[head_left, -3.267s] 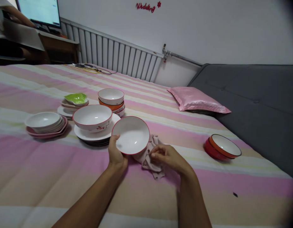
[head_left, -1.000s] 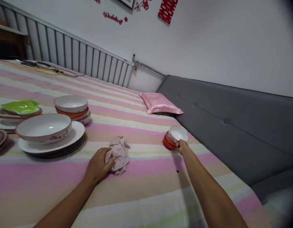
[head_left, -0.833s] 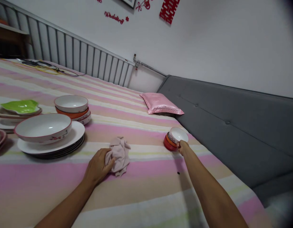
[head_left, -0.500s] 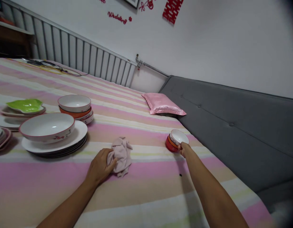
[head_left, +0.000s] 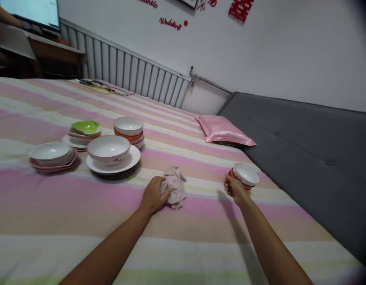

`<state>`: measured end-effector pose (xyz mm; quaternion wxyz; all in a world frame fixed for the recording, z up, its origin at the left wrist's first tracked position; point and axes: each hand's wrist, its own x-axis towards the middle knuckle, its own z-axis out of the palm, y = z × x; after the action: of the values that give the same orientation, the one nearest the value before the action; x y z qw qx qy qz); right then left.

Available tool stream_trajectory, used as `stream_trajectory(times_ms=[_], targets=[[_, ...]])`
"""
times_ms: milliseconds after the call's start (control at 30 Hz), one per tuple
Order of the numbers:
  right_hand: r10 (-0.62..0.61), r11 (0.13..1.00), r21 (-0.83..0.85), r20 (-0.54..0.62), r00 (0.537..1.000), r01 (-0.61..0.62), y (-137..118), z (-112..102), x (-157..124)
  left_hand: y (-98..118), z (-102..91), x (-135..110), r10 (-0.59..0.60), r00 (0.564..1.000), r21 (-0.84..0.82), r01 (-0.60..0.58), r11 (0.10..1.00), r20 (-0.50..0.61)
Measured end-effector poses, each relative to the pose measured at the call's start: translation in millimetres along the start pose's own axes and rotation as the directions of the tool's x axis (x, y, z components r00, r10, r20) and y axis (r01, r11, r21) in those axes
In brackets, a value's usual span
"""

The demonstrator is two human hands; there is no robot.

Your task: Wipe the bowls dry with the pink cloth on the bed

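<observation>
Left hand (head_left: pixel 155 194) is gripping the cloth (head_left: pixel 176 186) out on the bed (head_left: pixel 197 259). Right hand (head_left: pixel 235 190) is hanging half-curled by the bowls (head_left: pixel 248 175), can't tell if it's gripping anything; they're sitting near the bed's edge by the headboard (head_left: pixel 296 146).

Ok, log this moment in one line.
left hand: on pink cloth | right hand: curled by white bowl, contact unclear | white bowl: stacked on orange bowl | pillow: beside grey headboard
</observation>
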<state>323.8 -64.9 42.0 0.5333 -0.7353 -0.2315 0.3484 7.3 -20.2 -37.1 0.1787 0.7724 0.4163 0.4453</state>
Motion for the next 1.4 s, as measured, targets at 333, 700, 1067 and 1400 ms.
stream_trajectory(times_ms=[333,700,1067,1400], targets=[[-0.413,0.742,-0.411,0.342,0.844,0.53,60.1,161.1,-122.1,8.2,-15.3,-26.9,-0.023,0.974,0.043,0.034,0.998,-0.224],[-0.499,0.504,-0.671,0.287,0.818,0.543,89.7,157.8,-177.3,-15.0,-151.4,4.4,0.009,0.975,0.349,0.071,0.935,-0.223],[-0.557,0.515,-0.682,0.195,0.807,0.52,114.9,133.4,-228.8,-37.9,-206.6,43.3,-0.011,0.992,0.38,-0.039,0.924,0.129],[-0.455,0.661,-0.64,0.075,0.887,0.393,108.9,140.3,-215.1,48.2,-196.1,50.4,0.022,0.998,-0.041,-0.02,0.999,0.052]])
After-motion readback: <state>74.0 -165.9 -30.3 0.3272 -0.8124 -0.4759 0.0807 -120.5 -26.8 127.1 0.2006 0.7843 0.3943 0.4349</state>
